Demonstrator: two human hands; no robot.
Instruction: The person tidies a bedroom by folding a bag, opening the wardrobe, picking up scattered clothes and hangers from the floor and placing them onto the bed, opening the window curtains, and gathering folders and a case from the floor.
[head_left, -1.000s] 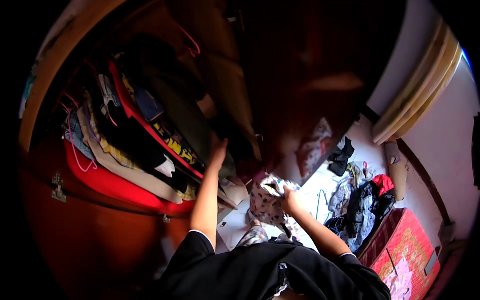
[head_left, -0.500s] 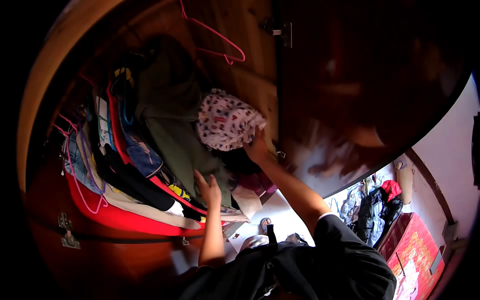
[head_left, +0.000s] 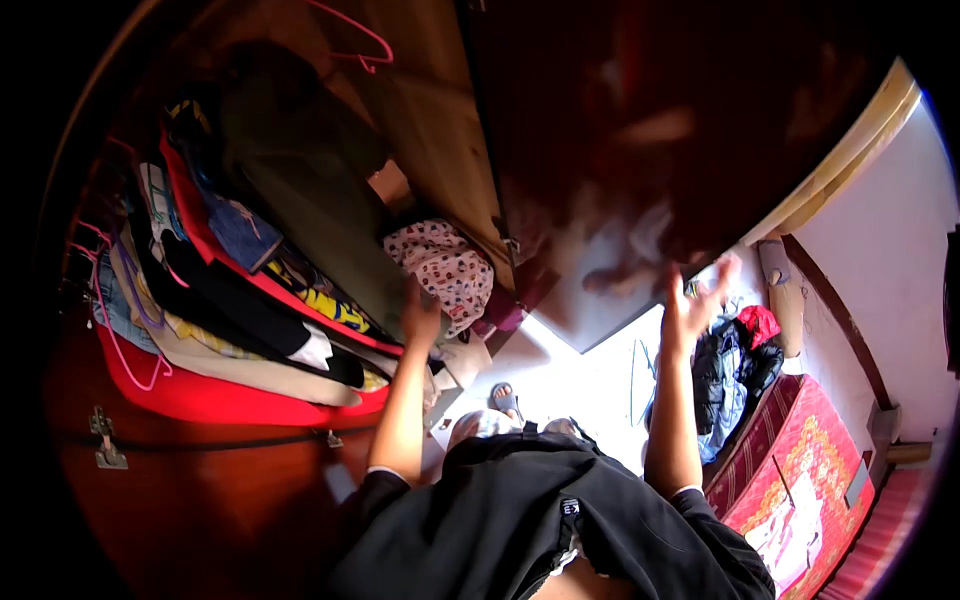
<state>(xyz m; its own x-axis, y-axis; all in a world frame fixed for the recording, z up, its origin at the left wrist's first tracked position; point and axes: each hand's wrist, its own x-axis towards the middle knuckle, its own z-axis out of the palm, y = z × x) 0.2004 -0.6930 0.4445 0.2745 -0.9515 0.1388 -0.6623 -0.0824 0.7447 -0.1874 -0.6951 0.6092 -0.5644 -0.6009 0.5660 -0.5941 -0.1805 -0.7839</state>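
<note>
My left hand (head_left: 421, 322) is in front of the wardrobe opening, fingers stretched upward, at the lower edge of a white patterned cloth bundle (head_left: 445, 262). I cannot tell whether it touches the cloth. Beside that bundle hangs a dark green garment (head_left: 300, 170). My right hand (head_left: 692, 308) is raised at the lower edge of the dark wardrobe door (head_left: 640, 130), its fingers spread and holding nothing. The door stands swung out and reflects blurred shapes.
Several clothes on hangers fill the wardrobe's left, among them a red garment (head_left: 240, 398). A pink hanger (head_left: 365, 40) hangs above. At right, dark jackets (head_left: 725, 375) lie piled near a red patterned surface (head_left: 835, 465). A sandalled foot (head_left: 505, 398) shows below.
My right hand has let go of the patterned cloth and moved right to the door's edge. The bundle sits lower in the wardrobe. My left hand is now near it, and the view has shifted.
</note>
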